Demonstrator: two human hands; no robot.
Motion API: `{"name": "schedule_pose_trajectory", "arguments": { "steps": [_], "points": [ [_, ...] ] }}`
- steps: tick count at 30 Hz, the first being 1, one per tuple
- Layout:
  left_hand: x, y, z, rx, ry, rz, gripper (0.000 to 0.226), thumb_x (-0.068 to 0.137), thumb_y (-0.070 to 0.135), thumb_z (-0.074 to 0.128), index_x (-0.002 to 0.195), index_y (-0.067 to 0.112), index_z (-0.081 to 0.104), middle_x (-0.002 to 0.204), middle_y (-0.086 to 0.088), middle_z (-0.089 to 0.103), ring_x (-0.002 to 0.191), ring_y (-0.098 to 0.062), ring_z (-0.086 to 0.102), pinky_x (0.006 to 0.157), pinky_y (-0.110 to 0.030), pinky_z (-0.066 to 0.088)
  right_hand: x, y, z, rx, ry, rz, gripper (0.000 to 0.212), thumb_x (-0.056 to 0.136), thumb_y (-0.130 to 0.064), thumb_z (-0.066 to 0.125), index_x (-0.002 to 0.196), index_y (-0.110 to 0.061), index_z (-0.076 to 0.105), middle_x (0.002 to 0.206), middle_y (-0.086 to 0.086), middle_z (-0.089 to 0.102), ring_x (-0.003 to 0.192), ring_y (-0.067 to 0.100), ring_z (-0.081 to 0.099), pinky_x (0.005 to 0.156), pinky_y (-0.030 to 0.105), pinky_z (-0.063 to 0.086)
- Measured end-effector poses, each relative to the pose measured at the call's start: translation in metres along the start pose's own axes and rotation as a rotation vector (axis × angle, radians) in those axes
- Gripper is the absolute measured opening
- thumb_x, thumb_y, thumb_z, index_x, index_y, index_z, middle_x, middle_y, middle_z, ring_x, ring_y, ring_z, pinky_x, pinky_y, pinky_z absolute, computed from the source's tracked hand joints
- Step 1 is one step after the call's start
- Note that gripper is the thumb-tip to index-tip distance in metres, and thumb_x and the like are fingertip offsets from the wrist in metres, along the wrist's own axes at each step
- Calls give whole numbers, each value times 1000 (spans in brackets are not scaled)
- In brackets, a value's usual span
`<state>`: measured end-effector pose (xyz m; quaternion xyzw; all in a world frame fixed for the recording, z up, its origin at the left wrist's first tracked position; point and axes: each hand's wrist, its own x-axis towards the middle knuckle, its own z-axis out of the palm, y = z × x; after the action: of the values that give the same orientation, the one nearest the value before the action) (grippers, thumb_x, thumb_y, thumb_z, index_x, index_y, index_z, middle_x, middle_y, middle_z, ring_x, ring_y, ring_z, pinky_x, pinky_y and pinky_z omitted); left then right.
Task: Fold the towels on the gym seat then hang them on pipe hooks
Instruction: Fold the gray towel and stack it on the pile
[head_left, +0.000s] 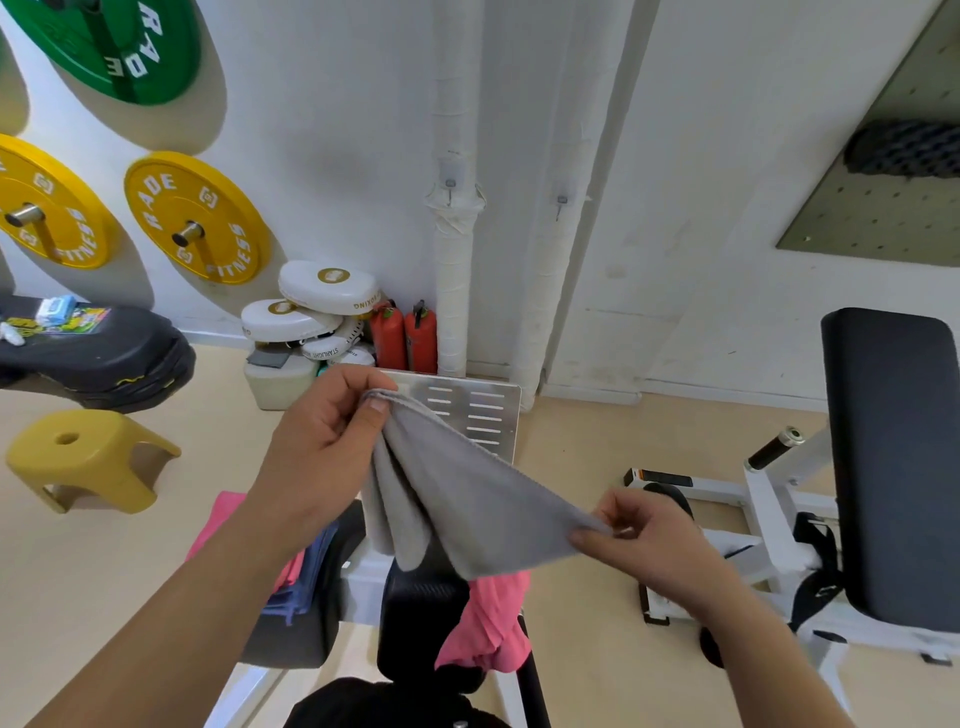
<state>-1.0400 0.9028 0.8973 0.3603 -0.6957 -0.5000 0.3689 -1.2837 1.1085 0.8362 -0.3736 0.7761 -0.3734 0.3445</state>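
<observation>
A grey towel hangs in the air above the black gym seat, stretched between both hands. My left hand pinches its upper corners together, and my right hand pinches the lower right corner. A pink towel lies crumpled over the seat's right side. To the left, another pink towel and a blue towel lie on a black pad, partly hidden by my left arm. Two small hooks are stuck on the white wrapped pipes on the wall ahead.
Yellow weight plates and a green one hang on the left wall. A yellow stool stands on the floor at left. White boxing pads and red extinguishers sit by the wall. A black bench backrest stands at right.
</observation>
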Motion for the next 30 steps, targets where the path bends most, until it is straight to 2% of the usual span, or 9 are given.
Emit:
{"name": "schedule_pose_trajectory", "arguments": {
  "steps": [5,12,15,18,21,24,26,28,30],
  "points": [
    [5,-12,-5,92,49,-4,25,100,9,58,98,31,68,96,10,71,82,-1,60,80,-22,47,3,-17,-23,-291,183,-35,29,72,-28,89,56,-26,65,62,-18,67,63,-1,60,64,21,47],
    [5,-37,-10,123,112,-121,26,99,10,60,94,33,70,88,18,72,76,3,60,81,-34,52,-2,-35,-29,-50,395,-20,20,73,-16,89,76,-23,71,74,-4,71,70,9,64,68,25,51],
    [4,-42,-9,62,96,-177,24,99,10,61,97,31,72,91,12,75,84,-11,65,96,-51,55,5,-32,-26,-78,294,20,30,81,-15,83,103,-29,68,83,1,70,77,18,66,74,34,56],
    [6,-40,-8,37,83,-179,25,99,9,60,98,31,72,95,10,75,90,-14,66,101,-54,53,11,-27,-26,-261,161,66,8,91,-22,72,87,-28,74,80,2,70,78,24,67,76,40,55],
    [10,-35,-13,30,81,-175,27,99,9,60,97,33,72,96,9,76,91,-16,67,101,-56,53,9,-27,-29,-78,184,51,16,95,-25,69,80,-27,72,78,-5,70,74,14,65,75,36,51],
    [12,-26,-21,22,90,-108,26,100,10,60,100,32,73,98,6,76,92,-29,67,97,-59,54,4,-43,-27,438,219,-52,14,97,-25,65,94,-12,69,87,2,70,85,13,64,88,40,49],
    [13,-22,-25,13,95,-63,25,101,10,59,103,30,73,100,6,76,92,-24,69,95,-54,56,4,-57,-24,622,271,-88,22,94,-30,63,103,-11,67,93,8,74,88,17,67,85,40,53],
    [16,-25,-26,-2,86,-81,25,101,7,57,103,27,72,100,7,75,86,-8,69,94,-49,58,6,-68,-18,519,374,-101,12,99,-27,64,100,-15,66,82,5,75,74,13,65,72,36,51],
    [19,-31,-27,3,68,-143,28,102,5,56,101,28,72,97,7,75,81,-10,68,88,-53,60,12,-70,-12,291,466,-76,12,101,-25,63,90,-21,66,64,4,65,61,12,54,63,33,42]
  ]
}}
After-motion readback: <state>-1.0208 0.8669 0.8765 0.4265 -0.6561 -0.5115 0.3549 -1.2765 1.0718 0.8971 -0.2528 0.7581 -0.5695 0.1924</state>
